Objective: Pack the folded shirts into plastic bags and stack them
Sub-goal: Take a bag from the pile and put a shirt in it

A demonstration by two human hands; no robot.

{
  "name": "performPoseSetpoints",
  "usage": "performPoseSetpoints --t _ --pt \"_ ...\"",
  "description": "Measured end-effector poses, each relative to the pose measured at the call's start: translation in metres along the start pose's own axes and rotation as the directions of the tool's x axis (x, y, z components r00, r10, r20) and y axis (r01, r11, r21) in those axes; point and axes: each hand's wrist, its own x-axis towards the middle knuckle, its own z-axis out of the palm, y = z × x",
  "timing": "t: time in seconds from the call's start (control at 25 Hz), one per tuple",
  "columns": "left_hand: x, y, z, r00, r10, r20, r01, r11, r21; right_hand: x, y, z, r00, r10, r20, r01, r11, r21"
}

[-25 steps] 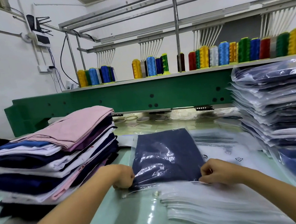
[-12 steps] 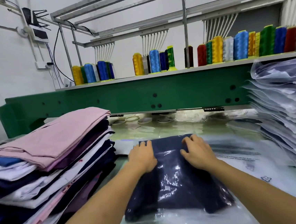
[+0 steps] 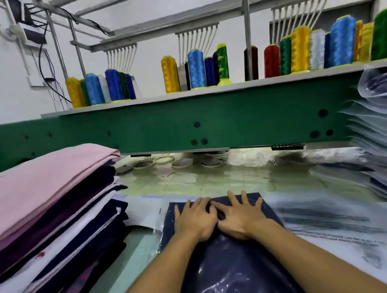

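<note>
Bagged navy shirt (image 3: 235, 272) lies on the table (image 3: 130, 263), between folded-shirt stack (image 3: 51, 207) at left and bagged stack (image 3: 386, 146) at right. Left hand (image 3: 196, 219) and right hand (image 3: 240, 216) are pressed flat on its far end, fingers (image 3: 244, 199) spread. Risk: if air is left trapped, the slick bag may slide off the bagged stack once placed.

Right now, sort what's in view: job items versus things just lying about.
Job: left hand, right hand, bagged navy shirt, folded shirt pile, bagged shirt stack, empty plastic bags.
Lying about: thread cones, green machine beam.
</note>
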Motion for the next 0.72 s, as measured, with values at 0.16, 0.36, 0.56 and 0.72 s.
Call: performPoseSetpoints --t 0.16,0.36,0.56,0.72 --pt "-0.005 -0.003 0.009 0.996 -0.062 -0.062 0.066 0.996 0.061 -0.004 0.012 -0.003 0.998 0.062 0.015 -0.062 0.998 0.021" --pt "-0.028 -0.023 0.002 0.992 -0.105 -0.075 0.113 0.988 0.109 -0.028 0.027 -0.009 0.992 0.126 -0.010 -0.125 0.991 0.052" --pt "-0.058 -0.037 -0.028 0.968 -0.245 0.050 0.229 0.949 0.219 -0.061 0.027 -0.028 0.945 0.319 -0.076 -0.328 0.921 -0.210" --pt "-0.093 -0.023 -0.045 0.984 -0.175 -0.044 0.180 0.964 0.198 -0.091 -0.010 -0.039 0.962 0.179 -0.205 -0.224 0.949 -0.223"
